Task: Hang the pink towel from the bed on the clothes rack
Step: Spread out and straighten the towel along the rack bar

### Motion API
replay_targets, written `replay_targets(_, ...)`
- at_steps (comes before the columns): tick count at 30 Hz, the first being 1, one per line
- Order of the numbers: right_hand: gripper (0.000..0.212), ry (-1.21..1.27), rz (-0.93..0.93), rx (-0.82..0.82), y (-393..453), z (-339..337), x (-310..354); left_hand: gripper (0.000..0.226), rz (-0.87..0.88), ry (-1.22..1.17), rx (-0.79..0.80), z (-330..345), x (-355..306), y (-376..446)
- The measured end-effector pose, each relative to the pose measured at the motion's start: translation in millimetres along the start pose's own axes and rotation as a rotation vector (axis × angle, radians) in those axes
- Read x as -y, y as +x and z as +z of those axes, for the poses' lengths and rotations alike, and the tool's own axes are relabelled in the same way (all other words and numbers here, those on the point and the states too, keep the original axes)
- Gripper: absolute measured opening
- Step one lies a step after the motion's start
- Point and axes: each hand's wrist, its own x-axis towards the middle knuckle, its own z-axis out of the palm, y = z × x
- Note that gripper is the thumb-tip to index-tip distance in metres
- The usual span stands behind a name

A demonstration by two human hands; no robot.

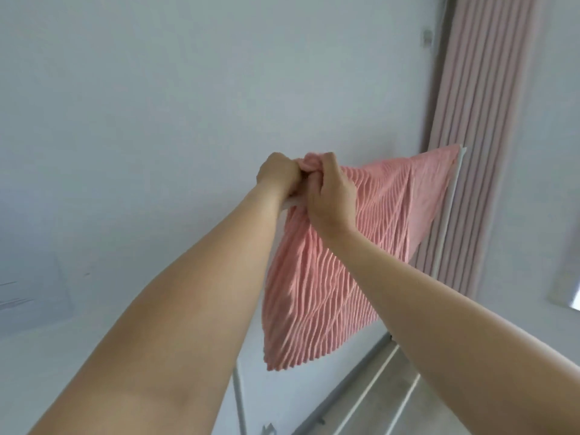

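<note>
Viewing from below, I see both fists together: left hand [277, 174] and right hand [329, 189] clutch the towel [361, 246] bunched over the rack [452, 196] bar, mostly hidden; its feet are cut off.

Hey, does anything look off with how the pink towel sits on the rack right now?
Yes. The pink towel hangs unevenly over the clothes rack: the far corner is stretched out to the rack's right end, while both hands, left and right, grip the near end bunched together on the top bar.
</note>
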Motion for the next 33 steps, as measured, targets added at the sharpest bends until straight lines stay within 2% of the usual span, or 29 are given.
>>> replay_targets(3,0.009,-0.064,0.311,-0.077,-7,-9,-20,0.022,0.086,0.274,-0.053,-13,1,5)
replay_targets(5,0.009,-0.118,0.411,-0.012,-15,-17,-28,0.026,0.183,0.415,0.009,-23,0,2)
replay_targets(8,0.006,-0.210,0.489,0.143,-29,-20,-27,0.019,0.360,0.642,0.090,-37,-4,-13)
replay_targets(10,0.008,-0.270,0.458,0.233,-36,-20,-21,0.018,0.472,0.818,0.089,-51,-3,-25)
replay_targets(12,0.008,-0.305,0.400,0.291,-40,-19,-13,0.023,0.529,0.896,0.097,-67,0,-39)
replay_targets(15,0.007,-0.194,0.385,0.178,-48,-17,-2,0.028,0.543,0.876,0.149,-87,3,-61)
replay_targets(18,0.008,-0.106,0.387,0.104,-55,-16,2,0.019,0.507,0.829,0.151,-95,12,-77)
replay_targets(20,0.005,-0.123,0.419,0.201,-64,-14,3,0.020,0.439,0.726,0.097,-91,24,-86)
replay_targets(23,0.007,-0.203,0.434,0.334,-80,-17,4,0.022,0.413,0.629,-0.074,-78,38,-91)
replay_targets(26,0.013,-0.214,0.443,0.373,-83,-20,13,0.021,0.371,0.393,-0.063,-69,40,-90)
replay_targets(29,0.019,-0.040,0.434,0.222,-73,-21,39,0.023,0.348,0.244,-0.174,-62,41,-90)
replay_targets(31,0.022,0.053,0.321,0.095,-68,-23,52,0.028,0.358,0.194,-0.275,-57,42,-92)
replay_targets(33,0.021,0.003,0.245,0.151,-67,-27,57,0.028,0.368,0.161,-0.306,-59,43,-93)
